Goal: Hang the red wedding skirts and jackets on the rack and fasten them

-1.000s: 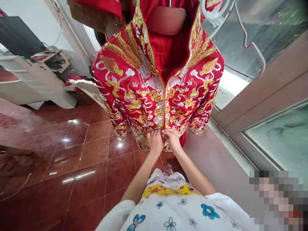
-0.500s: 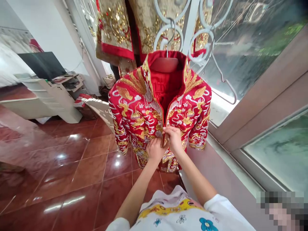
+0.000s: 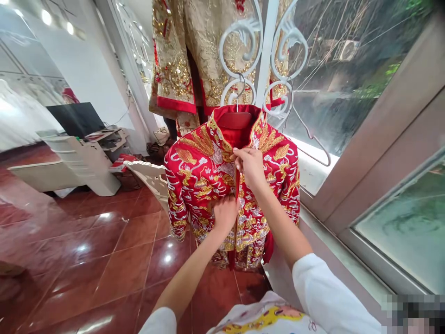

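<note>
Under the stand collar [image 3: 257, 131] edge, pinching embroidered jacket [image 3: 200, 185] with right hand [image 3: 251, 166], gripping lower with left hand [image 3: 225, 213], could snag gold thread [image 3: 202, 144] by yanking tbh.

A chair [image 3: 148, 178] is standing just beside the jacket [image 3: 200, 190] on the left; a window frame [image 3: 325, 197] is bounding the right. A rack [image 3: 267, 60] is blocking the back. The left hand [image 3: 225, 212] and right hand [image 3: 250, 167] are covering the front, while space between their forearms is lying open.
</note>
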`<state>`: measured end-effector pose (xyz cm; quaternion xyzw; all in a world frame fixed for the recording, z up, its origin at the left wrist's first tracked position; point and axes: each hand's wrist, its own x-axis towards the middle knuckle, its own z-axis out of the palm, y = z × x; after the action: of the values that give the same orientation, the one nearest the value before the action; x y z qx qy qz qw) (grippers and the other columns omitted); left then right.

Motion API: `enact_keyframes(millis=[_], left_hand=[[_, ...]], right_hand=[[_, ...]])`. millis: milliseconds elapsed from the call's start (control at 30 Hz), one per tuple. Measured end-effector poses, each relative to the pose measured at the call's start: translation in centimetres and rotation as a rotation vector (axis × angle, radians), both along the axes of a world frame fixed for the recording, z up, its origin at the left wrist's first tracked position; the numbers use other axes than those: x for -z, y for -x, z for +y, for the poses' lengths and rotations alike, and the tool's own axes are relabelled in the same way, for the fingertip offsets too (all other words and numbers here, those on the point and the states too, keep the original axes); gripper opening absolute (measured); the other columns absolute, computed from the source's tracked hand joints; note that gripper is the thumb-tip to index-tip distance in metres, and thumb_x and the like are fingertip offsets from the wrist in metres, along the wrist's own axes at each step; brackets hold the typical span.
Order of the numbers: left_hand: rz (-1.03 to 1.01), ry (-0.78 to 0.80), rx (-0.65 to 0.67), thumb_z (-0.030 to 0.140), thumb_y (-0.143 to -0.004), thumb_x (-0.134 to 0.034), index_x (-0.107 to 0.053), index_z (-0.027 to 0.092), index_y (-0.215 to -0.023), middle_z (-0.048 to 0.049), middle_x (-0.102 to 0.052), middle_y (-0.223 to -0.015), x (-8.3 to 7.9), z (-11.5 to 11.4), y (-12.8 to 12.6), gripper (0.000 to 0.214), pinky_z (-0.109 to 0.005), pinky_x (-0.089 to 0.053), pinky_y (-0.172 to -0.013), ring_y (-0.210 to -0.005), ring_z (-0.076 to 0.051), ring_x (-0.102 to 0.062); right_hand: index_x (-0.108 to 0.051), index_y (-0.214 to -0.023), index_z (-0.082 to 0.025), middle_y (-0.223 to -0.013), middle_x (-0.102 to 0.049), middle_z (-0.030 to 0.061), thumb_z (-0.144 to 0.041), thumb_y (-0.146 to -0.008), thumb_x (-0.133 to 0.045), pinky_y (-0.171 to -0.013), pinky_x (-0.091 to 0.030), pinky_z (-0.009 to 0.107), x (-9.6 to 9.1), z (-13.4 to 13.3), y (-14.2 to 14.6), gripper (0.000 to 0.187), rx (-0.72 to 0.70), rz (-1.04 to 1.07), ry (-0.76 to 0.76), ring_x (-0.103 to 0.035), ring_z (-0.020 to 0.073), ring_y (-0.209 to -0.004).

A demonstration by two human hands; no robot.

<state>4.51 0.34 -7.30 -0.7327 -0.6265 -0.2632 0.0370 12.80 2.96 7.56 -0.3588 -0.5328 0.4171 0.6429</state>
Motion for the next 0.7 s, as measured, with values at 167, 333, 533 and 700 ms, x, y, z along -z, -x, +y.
enact_keyframes(millis=[167, 333, 533, 700], left_hand=[[0.044, -0.339, 0.001, 0.050, -0.086, -0.045, -0.063, 0.019, -0.093, -0.0114, -0.064, -0.093, -8.2, 1.7, 6.0, 0.037, -0.039, -0.040, -0.082, -0.089, -0.026, -0.057], [0.162, -0.363, -0.064, 0.049, -0.086, -0.046, -0.044, 0.014, -0.124, -0.0161, -0.056, -0.116, -16.9, 6.5, 10.8, 0.052, -0.042, -0.038, -0.089, -0.107, -0.032, -0.052], [0.202, -0.121, 0.039, 0.054, -0.087, -0.041, -0.056, 0.015, -0.098, -0.0063, -0.061, -0.087, -20.2, 9.6, 12.9, 0.043, -0.035, -0.043, -0.080, -0.087, -0.024, -0.059], [-0.003, 0.390, 0.257, 0.055, -0.087, -0.037, -0.061, 0.015, -0.079, -0.0031, -0.063, -0.075, -21.8, 11.6, 14.5, 0.048, -0.027, -0.044, -0.069, -0.068, -0.016, -0.059]], right_hand=[[-0.062, -0.092, -0.017, -0.071, -0.060, 0.0051, -0.042, -0.085, -0.045, -0.059, -0.040, 0.029, -0.9, 2.5, -5.9, 0.032, 0.515, -0.500, -0.450, -0.053, 0.0148, -0.063], [-0.058, -0.099, -0.018, -0.090, -0.061, 0.0094, -0.047, -0.082, -0.053, -0.070, -0.038, 0.033, -1.8, 7.8, -11.3, 0.033, 0.691, -1.037, -0.553, -0.051, 0.0209, -0.082], [-0.034, -0.052, -0.019, -0.049, -0.032, -0.0045, -0.048, -0.084, -0.050, -0.051, -0.021, 0.026, -3.3, 9.6, -11.8, 0.046, 0.628, -1.007, -0.431, -0.024, 0.0082, -0.049], [-0.025, -0.047, -0.020, -0.043, -0.025, -0.0058, -0.061, -0.083, -0.041, -0.048, -0.018, 0.026, -4.7, 9.7, -13.2, 0.056, 0.336, -0.996, -0.177, -0.022, 0.0064, -0.044]])
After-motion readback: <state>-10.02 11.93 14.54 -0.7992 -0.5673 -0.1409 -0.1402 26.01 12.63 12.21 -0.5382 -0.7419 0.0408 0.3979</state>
